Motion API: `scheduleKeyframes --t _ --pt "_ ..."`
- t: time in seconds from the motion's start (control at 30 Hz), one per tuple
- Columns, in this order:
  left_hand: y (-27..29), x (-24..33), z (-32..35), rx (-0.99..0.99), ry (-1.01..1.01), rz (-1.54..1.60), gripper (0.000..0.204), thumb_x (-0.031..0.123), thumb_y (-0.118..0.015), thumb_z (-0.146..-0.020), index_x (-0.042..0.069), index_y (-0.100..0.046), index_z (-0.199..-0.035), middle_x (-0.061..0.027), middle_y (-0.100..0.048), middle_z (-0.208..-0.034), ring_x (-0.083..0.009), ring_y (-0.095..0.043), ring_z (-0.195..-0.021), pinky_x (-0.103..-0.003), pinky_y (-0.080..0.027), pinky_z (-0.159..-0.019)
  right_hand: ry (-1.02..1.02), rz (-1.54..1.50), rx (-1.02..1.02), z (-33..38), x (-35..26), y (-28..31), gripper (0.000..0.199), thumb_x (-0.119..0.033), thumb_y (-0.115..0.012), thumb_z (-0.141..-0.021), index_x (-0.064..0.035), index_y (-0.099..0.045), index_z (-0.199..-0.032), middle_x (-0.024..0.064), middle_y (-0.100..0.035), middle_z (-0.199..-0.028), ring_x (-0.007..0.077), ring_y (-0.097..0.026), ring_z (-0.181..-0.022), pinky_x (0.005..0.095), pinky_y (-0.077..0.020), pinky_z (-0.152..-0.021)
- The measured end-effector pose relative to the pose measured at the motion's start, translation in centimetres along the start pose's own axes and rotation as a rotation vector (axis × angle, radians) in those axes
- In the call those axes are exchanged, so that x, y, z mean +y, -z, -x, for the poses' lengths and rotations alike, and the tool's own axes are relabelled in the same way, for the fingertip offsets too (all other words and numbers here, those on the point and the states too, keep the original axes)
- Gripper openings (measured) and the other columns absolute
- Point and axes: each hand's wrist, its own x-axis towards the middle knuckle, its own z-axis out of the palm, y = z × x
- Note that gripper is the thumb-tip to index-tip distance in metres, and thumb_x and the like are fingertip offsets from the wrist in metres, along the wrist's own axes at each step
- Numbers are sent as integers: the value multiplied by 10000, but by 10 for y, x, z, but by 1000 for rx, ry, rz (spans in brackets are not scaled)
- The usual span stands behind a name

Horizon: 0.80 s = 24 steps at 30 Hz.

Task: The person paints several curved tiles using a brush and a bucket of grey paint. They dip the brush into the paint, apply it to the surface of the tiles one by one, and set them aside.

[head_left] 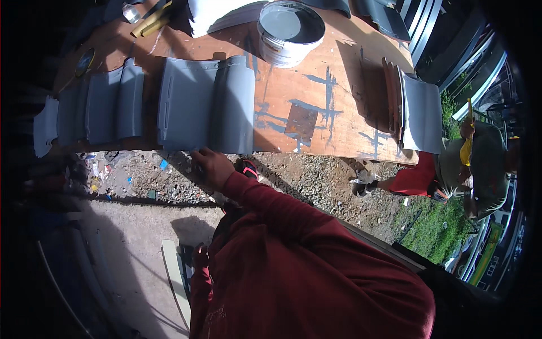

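Your right hand reached up to the near edge of the wooden board and rested its fingers on the lower edge of the grey-painted roof tile; the fingers were curled over that edge, though how firmly they gripped could not be told. Your left hand hung low beside your body, near a pale plank over the concrete ground, and whether it was clasped on anything could not be told. The two hands were well apart.

The tile lay flat at the near edge of the board, around its middle. More grey tiles lay side by side just left of it, running toward the board's left end. A paint bucket with grey paint stood near the far edge, behind and to the right of the tile. At the board's right end, a stack of tiles stood on edge. Beyond that end, another person in a grey top crouched on the grass.
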Motion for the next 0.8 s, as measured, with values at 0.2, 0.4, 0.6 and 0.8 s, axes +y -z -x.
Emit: scheduleKeyframes --t 0.2,0.4,0.6,0.8 --pt "9 27 10 151 436 579 413 244 -660 -940 18 -629 -1284 -132 -705 -1111 -180 -692 -895 -329 -574 -732 -243 -99 319 48 25 94 127 -47 -704 -864 0 -598 -813 164 -604 -706 300 -617 -606 371 -475 -571" --pt "-17 -14 72 94 401 246 317 202 -676 -910 7 -691 -1159 -116 -737 -999 -188 -703 -920 -331 -566 -758 -76 100 252 37 -12 92 100 -51 -711 -856 -29 -616 -833 154 -607 -738 321 -638 -608 393 -503 -571" --pt "-28 -33 99 85 245 -72 277 225 -671 -926 55 -704 -1142 -94 -731 -1040 -215 -705 -912 -359 -562 -814 83 223 -47 -4 6 -20 278 -89 -726 -760 -82 -578 -995 168 -618 -984 387 -669 -760 484 -563 -629" --pt "-25 -40 72 198 658 889 336 184 -650 -961 52 -624 -1268 -72 -676 -1030 -189 -649 -833 -337 -550 -674 55 -61 -7 -4 8 34 94 -60 -666 -869 -7 -592 -893 181 -618 -826 389 -650 -705 439 -500 -614"
